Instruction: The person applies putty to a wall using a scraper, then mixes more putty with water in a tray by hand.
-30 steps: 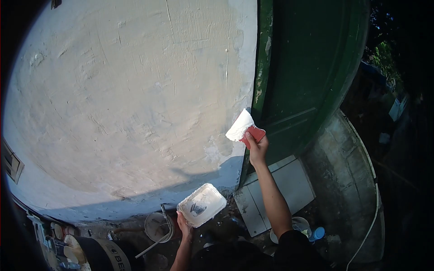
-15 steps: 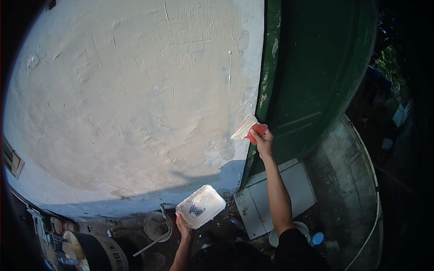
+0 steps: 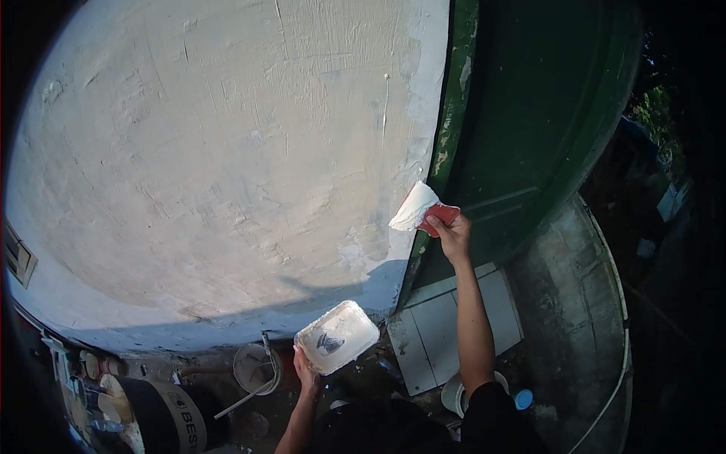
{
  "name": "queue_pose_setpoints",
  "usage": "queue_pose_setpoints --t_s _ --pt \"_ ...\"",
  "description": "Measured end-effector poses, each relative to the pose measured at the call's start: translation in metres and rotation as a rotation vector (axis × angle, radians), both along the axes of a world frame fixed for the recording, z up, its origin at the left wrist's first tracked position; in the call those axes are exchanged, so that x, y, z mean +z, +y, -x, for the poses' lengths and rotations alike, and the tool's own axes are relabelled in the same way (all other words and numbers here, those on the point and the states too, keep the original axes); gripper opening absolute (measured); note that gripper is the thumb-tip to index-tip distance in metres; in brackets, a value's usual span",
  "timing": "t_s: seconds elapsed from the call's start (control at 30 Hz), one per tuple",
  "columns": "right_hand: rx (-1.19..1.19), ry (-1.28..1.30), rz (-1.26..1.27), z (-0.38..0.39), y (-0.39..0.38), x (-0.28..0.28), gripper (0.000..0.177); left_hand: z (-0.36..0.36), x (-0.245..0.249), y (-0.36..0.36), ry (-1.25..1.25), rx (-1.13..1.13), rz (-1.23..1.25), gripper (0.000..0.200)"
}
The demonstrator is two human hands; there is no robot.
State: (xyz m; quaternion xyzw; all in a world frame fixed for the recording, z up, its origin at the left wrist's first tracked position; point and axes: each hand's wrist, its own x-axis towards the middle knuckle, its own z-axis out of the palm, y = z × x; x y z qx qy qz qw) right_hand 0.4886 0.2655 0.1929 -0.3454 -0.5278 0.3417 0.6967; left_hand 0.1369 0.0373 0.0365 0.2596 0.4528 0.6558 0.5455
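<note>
My right hand (image 3: 453, 234) grips a red scraper (image 3: 444, 215) whose blade is coated with white putty (image 3: 416, 208). The blade is right at the edge of the pale plastered wall (image 3: 227, 166), beside the green door frame (image 3: 442, 159). Lower down, my left hand (image 3: 305, 371) is closed on the near-left rim of a white rectangular tub (image 3: 349, 342). White paste smears its rim and inside, and a dark patch shows on its bottom. The fingers under the tub are hidden.
A green door (image 3: 522, 113) stands right of the wall. White tiled slabs (image 3: 435, 333) lie at its foot. On the ground are a bucket (image 3: 249, 363) with a hose, a dark barrel-like container (image 3: 162, 412), a pale bucket (image 3: 454, 395) and a blue lid (image 3: 523, 399).
The scraper has turned, so its putty-covered face now shows more broadly, and my right hand has shifted slightly right. The tub stays nearly where it was. The view has moved a little.
</note>
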Motion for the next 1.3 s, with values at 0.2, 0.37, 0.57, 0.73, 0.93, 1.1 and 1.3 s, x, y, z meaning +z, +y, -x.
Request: queue_pose_setpoints --t_s 0.2,0.37,0.57,0.73,0.93,1.1,1.3 --pt "-0.035 -0.160 0.009 -0.024 0.049 0.021 0.018 -0.006 0.020 -0.001 -0.011 0.015 -0.014 0.051" --pt "-0.015 -0.122 0.166 -0.018 0.039 -0.060 0.019 0.002 0.008 -0.005 -0.075 0.023 0.005 0.048" --pt "-0.012 -0.183 0.300 -0.023 0.000 -0.123 0.019 0.015 -0.013 -0.003 -0.062 0.022 0.000 0.047" --pt "-0.164 -0.235 0.112 -0.018 -0.037 -0.040 0.014 0.004 0.014 -0.001 -0.046 0.015 -0.011 0.048" --pt "-0.952 -0.918 -0.629 0.016 -0.031 0.114 0.030 -0.003 0.019 0.002 -0.051 -0.023 0.020 0.050" --pt "-0.906 -1.264 -0.519 0.058 -0.013 0.071 0.045 0.004 0.005 0.004 -0.040 -0.019 -0.014 0.050" --pt "-0.670 -1.379 -0.326 0.067 -0.022 -0.036 0.041 0.020 -0.005 -0.004 -0.066 -0.007 0.018 0.053"
